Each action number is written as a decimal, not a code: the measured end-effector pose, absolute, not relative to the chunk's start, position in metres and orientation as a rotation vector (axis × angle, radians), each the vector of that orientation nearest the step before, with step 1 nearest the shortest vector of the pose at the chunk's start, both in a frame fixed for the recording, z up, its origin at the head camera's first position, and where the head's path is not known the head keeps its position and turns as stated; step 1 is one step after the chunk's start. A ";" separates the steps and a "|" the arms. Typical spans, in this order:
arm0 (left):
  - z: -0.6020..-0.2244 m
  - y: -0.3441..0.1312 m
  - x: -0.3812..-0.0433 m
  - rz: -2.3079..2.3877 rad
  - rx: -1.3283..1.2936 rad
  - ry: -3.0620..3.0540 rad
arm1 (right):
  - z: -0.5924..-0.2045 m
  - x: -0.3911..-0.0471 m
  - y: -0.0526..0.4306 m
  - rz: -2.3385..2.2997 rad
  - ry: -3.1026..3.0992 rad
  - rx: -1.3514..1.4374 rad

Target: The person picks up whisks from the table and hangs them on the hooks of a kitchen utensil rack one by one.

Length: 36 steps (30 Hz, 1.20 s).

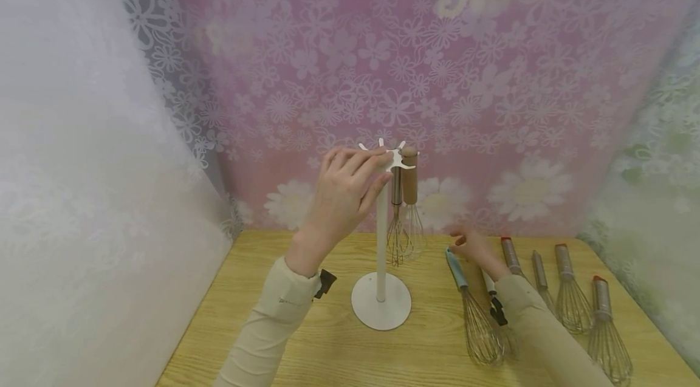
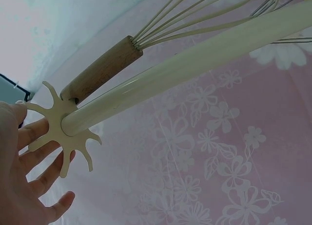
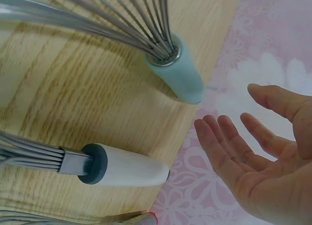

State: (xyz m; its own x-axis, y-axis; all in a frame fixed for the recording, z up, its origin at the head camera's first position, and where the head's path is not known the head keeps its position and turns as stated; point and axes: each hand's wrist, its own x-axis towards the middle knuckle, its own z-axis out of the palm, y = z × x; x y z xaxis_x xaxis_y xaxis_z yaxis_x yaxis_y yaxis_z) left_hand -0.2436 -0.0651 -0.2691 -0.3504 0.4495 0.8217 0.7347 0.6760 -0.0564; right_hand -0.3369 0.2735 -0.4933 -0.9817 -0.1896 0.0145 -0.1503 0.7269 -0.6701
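Observation:
My left hand [image 1: 340, 192] rests its fingers on the hooked top [image 1: 401, 160] of a white stand [image 1: 381, 241]. In the left wrist view, fairly straight fingers [image 2: 43, 178] lie over the hooks. On the stand hang a wooden-handled whisk [image 1: 410, 186] and a metal-handled whisk [image 1: 396, 189]. My right hand [image 1: 477, 251] hovers beside the handle end of a light-blue-handled whisk [image 1: 456, 267] lying on the table. Its fingers are spread and loosely bent in the right wrist view, apart from that handle. A white-handled whisk [image 3: 136, 167] lies alongside, partly hidden by my right arm in the head view.
Several metal-handled whisks, one with a red-ended handle [image 1: 601, 296], lie along the right of the wooden table [image 1: 246, 326]. The stand's round base [image 1: 363, 308] sits at the middle. A flowered curtain [image 1: 350, 71] hangs behind the table.

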 end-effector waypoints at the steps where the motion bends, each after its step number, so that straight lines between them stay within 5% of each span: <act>1: -0.269 -0.065 -0.244 -0.406 -0.915 -2.004 | -0.494 -0.337 0.274 -1.100 2.857 -0.270; 36: -0.270 -0.065 -0.246 -0.398 -0.918 -1.995 | -0.507 -0.333 0.271 -0.721 2.826 -0.282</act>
